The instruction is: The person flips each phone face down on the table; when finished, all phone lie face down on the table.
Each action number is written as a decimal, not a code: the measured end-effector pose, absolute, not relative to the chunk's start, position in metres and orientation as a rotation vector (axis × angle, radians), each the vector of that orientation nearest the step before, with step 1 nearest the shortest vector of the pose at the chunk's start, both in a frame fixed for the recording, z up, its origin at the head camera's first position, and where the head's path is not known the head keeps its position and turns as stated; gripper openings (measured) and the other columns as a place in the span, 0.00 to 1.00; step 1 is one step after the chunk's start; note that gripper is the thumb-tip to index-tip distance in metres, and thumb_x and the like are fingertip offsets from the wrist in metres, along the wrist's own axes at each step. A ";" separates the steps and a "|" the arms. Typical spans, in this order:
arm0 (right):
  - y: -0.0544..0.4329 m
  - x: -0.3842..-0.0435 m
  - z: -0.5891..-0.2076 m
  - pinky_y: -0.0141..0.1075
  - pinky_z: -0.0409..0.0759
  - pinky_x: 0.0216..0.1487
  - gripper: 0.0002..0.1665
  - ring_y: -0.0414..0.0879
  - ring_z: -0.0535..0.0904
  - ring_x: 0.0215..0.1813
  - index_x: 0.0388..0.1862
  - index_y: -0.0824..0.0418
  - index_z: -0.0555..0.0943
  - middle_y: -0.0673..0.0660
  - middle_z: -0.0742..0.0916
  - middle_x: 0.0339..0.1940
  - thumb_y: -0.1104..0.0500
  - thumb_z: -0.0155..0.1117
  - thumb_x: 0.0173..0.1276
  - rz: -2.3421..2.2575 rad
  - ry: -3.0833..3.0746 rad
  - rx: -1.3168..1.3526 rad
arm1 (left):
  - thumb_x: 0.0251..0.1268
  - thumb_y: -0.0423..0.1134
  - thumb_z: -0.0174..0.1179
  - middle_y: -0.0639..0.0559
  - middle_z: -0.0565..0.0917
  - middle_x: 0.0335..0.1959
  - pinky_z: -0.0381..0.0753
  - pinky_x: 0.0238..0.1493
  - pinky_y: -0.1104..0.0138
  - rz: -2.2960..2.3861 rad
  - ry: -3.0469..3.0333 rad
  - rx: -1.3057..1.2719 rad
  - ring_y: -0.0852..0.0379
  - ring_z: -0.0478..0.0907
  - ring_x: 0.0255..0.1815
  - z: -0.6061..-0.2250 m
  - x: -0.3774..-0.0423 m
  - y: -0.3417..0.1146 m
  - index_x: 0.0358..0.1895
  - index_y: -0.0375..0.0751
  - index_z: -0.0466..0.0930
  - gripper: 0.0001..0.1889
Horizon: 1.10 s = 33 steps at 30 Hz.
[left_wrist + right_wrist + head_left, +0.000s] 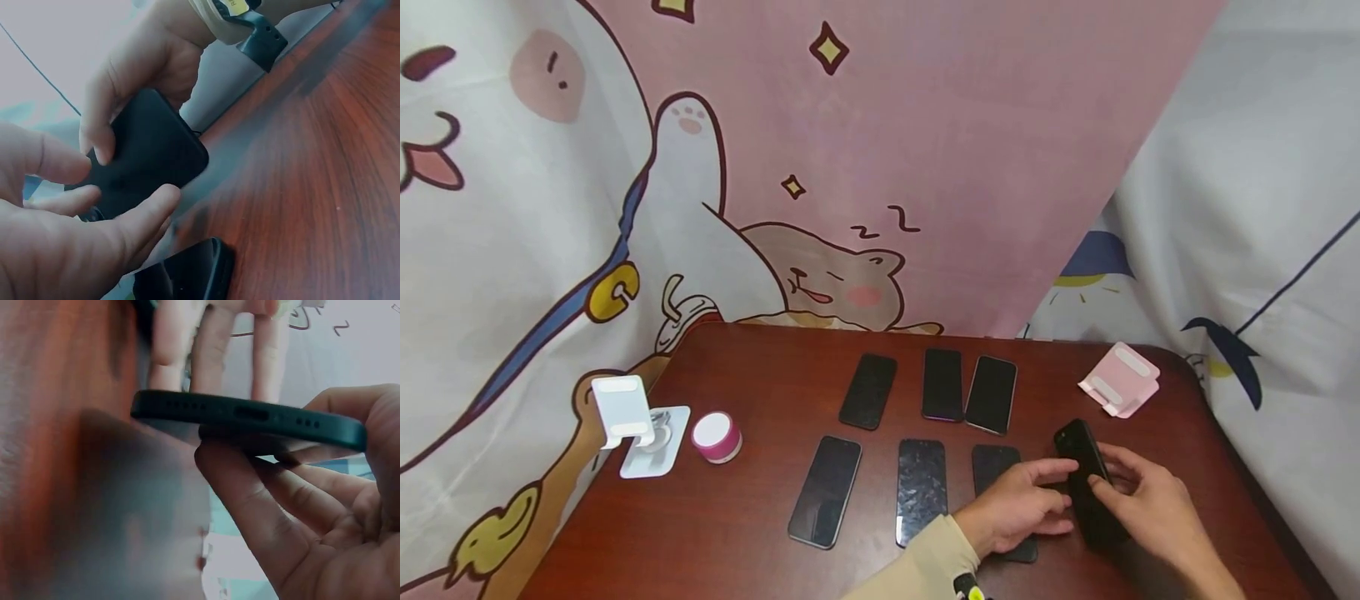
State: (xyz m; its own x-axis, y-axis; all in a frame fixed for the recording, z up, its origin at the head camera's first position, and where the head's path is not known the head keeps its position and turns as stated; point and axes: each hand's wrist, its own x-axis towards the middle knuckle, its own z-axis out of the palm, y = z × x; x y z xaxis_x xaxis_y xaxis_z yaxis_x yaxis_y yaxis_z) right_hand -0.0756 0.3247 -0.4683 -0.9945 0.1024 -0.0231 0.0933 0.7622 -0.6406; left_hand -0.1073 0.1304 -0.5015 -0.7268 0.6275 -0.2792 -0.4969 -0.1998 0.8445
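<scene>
A black phone (1092, 508) is held above the table's right side by my right hand (1153, 504), thumb on one face and fingers behind. In the right wrist view the end of this phone (251, 421), with its port and speaker holes, faces the camera, and the right hand (319, 519) grips it from the side and below. My left hand (1026, 504) is beside the phone, fingers extended towards it; whether they touch it I cannot tell. Under the left hand lies another dark phone (996, 461), partly hidden.
Several more phones lie on the brown table (737, 525), among them a glossy one (825, 492) and a reflective one (921, 492). A pink phone stand (1122, 379) is at the back right. On the left are a white stand (655, 458) and a pink-and-white jar (717, 437).
</scene>
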 end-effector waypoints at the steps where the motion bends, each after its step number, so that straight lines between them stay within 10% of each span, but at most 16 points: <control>1: 0.326 -0.075 -0.465 0.28 0.84 0.32 0.32 0.38 0.90 0.39 0.70 0.68 0.78 0.72 0.90 0.53 0.55 0.74 0.71 1.092 -2.926 -0.178 | 0.67 0.20 0.51 0.46 0.76 0.69 0.81 0.64 0.38 2.002 1.333 0.155 0.45 0.78 0.63 -0.501 -0.108 0.130 0.70 0.42 0.78 0.29; 12: 0.322 -0.069 -0.453 0.39 0.91 0.36 0.34 0.32 0.89 0.41 0.75 0.68 0.71 0.46 0.93 0.46 0.57 0.69 0.77 1.611 -2.683 -0.338 | 0.66 0.22 0.54 0.43 0.77 0.60 0.78 0.64 0.33 2.148 1.161 0.096 0.47 0.78 0.53 -0.500 -0.108 0.125 0.70 0.42 0.73 0.29; 20: 0.328 -0.075 -0.460 0.37 0.89 0.35 0.40 0.32 0.88 0.38 0.75 0.69 0.70 0.60 0.92 0.49 0.45 0.69 0.76 1.484 -2.792 -0.481 | 0.66 0.23 0.54 0.42 0.77 0.55 0.74 0.65 0.30 2.152 1.150 0.091 0.48 0.77 0.52 -0.501 -0.109 0.124 0.72 0.40 0.73 0.30; 33: 0.341 -0.086 -0.489 0.33 0.74 0.29 0.40 0.38 0.77 0.31 0.65 0.70 0.80 0.53 0.88 0.35 0.39 0.71 0.71 1.102 -2.913 -0.621 | 0.64 0.24 0.56 0.38 0.79 0.66 0.79 0.69 0.45 2.082 1.303 0.100 0.45 0.80 0.65 -0.498 -0.103 0.128 0.79 0.33 0.64 0.37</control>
State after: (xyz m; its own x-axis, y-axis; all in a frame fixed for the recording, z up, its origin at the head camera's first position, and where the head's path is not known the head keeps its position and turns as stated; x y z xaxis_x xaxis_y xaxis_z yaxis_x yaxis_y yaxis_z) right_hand -0.0859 0.3412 -0.4894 -0.9230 0.3468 -0.1665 0.3702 0.6828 -0.6299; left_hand -0.1030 0.1279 -0.4980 -0.7726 0.5730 -0.2734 -0.4963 -0.2765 0.8229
